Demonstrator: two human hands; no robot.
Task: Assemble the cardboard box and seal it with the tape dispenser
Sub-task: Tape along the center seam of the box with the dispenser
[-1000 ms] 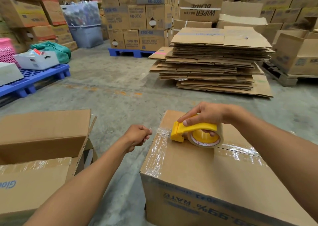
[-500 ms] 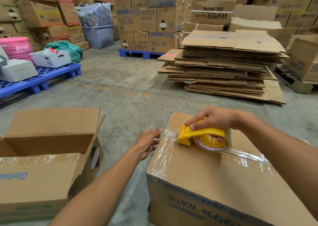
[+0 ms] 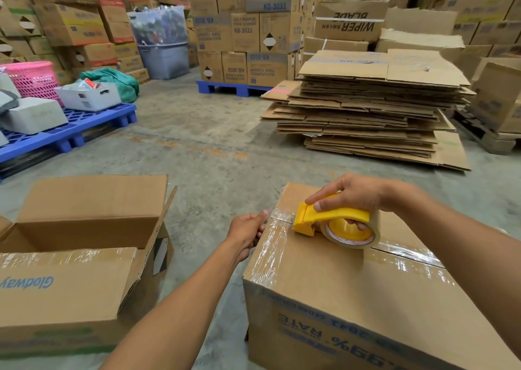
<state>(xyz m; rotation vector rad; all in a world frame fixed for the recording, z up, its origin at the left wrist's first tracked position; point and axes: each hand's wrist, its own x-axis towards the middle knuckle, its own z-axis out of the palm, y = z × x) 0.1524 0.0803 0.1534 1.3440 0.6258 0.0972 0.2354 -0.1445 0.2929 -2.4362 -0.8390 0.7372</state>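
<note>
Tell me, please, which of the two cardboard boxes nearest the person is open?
The Glodway box on the left: its flaps stand up, whereas the box under the tape dispenser is closed.

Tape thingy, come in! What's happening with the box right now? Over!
Right hand gripping yellow tape dispenser on closed box. Left hand at tape end by box edge. Nothing blocking.

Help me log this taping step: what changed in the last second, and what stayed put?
The left hand opened from a loose fist and moved right to the box edge, fingertips now at the tape end there. The right hand kept its grip on the yellow tape dispenser, which stayed at the same spot on the seam. The open box on the left did not move.
</note>
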